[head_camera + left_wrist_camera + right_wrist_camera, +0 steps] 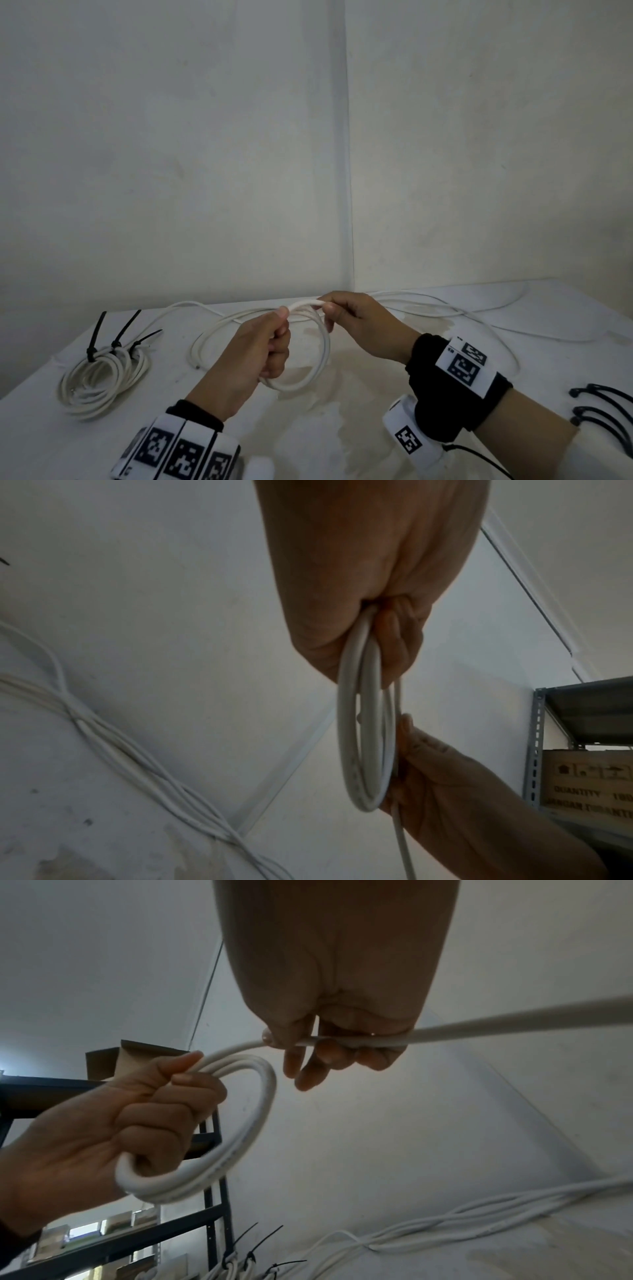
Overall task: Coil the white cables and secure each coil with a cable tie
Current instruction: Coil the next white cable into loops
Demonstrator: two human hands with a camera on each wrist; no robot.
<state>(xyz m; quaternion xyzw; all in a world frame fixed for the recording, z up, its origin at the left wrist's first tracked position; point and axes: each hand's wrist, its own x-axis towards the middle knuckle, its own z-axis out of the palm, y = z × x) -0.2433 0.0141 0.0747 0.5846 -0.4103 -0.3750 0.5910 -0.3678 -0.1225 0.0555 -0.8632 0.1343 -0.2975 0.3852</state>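
Far left of head view: finished coils (102,373) on the worktop (376,394), 3 black ties (118,334) cinched on, tails sticking up. Done, well apart from the hands.

Left of centre: loose white cable (219,323) lying in a wide arc on the worktop, free end near lower left of that arc.

Centre: left hand (255,353) fisted around a small coil (310,353), roughly 3 turns per right wrist view, held clear of the worktop, thumb clamping the top of the loops.

Just right of that: right hand (356,325) pinching the feed strand between thumb and fingers, touching the top of the coil beside the left thumb. Other fingers loosely curled under the strand.

Key relation: feed strand exits the right hand toward the right of frame, long axis roughly horizontal, running back to the slack cable (445,308) at the rear right. Next wrap probably needs the right hand sliding right along that axis, then looping back to the left thumb. Right hand nearer the slack; left only anchors.

Far right edge: spare black ties (606,411) on the worktop, nearer the right hand. Coil not tied yet.

Risk: slack strands overlap at the rear, may snag on pull.
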